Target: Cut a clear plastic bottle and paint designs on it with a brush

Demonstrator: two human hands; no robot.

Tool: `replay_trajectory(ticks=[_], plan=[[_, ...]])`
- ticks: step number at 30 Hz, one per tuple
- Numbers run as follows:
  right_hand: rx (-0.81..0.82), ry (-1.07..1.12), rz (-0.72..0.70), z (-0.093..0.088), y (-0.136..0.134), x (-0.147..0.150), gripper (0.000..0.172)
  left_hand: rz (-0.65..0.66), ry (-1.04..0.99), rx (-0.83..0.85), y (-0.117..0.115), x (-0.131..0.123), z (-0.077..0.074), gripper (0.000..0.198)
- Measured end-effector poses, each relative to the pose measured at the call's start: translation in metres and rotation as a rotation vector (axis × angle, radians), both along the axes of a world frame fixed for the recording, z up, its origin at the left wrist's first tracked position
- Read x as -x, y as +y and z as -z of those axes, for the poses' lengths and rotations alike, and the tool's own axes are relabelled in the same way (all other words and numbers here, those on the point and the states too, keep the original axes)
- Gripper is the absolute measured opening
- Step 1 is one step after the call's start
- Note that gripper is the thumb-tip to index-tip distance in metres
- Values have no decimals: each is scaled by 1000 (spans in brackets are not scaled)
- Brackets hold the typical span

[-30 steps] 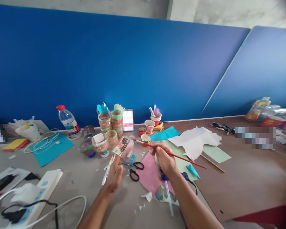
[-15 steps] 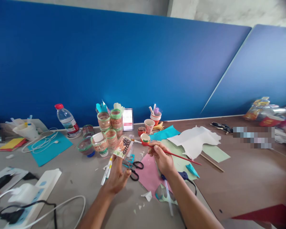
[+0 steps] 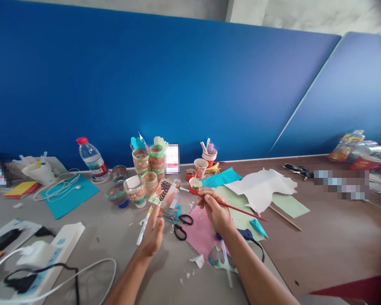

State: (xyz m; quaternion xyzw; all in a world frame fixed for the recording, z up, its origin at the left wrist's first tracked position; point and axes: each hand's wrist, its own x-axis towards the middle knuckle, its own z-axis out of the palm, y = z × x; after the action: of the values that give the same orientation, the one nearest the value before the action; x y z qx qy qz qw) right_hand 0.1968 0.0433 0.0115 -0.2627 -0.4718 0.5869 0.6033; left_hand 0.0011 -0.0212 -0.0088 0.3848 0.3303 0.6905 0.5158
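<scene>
A small patterned cup piece, pale with dark leaf-like marks and orange, is held up by my left hand, its fingers partly behind the piece. My right hand pinches a long red paintbrush, whose tip points left toward the piece's right edge; whether they touch is unclear. Behind the brush stands a small red and white cup with green inside. Black-handled scissors lie between my hands, over the corner of pink paper. Cups with green rims stand stacked behind my left hand.
A water bottle and blue paper are at the left, with a power strip nearer. White paper, a wooden stick and a blue glue gun lie right. A blue partition rises behind.
My left hand has turned, and its thumb now points more upward beside the patterned piece. The view has shifted slightly, while the brush stays in my right hand.
</scene>
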Motion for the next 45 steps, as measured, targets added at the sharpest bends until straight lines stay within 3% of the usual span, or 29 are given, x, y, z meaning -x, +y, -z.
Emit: replay_trajectory(ticks=[6,17,27,39,45], plan=[[-14,-35,7,3,1,2,15,122,-41,-79,4,-7,-13,75],[-9,-92,57,6,4,3,17,157,-345,28,6,0,-38,85],[10,-78,161,13,15,-1,19,307,-563,-29,11,17,-24,84],[74,-148,304,-22,14,-6,20,225,-569,50,12,14,-23,77],[24,-506,368,-42,35,-22,28,215,-545,2,10,12,-26,72]])
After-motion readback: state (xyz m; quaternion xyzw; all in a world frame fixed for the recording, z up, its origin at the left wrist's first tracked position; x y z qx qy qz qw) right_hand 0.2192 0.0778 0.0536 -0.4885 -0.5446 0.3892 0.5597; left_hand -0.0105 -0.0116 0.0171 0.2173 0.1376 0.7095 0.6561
